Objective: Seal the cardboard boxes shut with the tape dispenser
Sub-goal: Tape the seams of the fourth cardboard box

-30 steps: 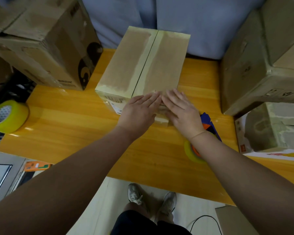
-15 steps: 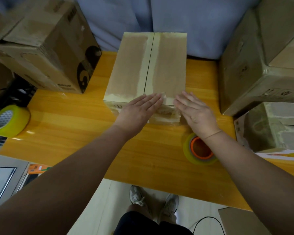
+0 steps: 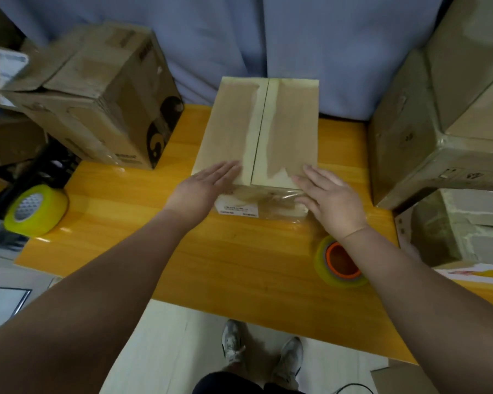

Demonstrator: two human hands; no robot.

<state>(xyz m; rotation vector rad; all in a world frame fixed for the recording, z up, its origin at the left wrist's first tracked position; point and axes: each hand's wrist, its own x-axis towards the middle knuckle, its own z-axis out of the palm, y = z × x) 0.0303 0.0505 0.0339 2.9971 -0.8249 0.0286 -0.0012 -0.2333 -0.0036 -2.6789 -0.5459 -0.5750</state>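
bare forearms, dark shorts; grey sneakers (laced)

An orange-yellow wood-grain counter spreads beneath and nearer than both grips. Beyond them, behind the counter's far edge, hangs a blue-grey curtain in soft folds. Well to the left of the left grip, at the counter's left edge, a yellow tape roll lies tilted, its pale core facing up and left. Far to the right of the right grip, a printed sheet pokes out at the frame edge. Below the counter's near edge, back toward the wearer from both grips, is pale floor with two grey shoes side by side and a thin black cable just right of them.
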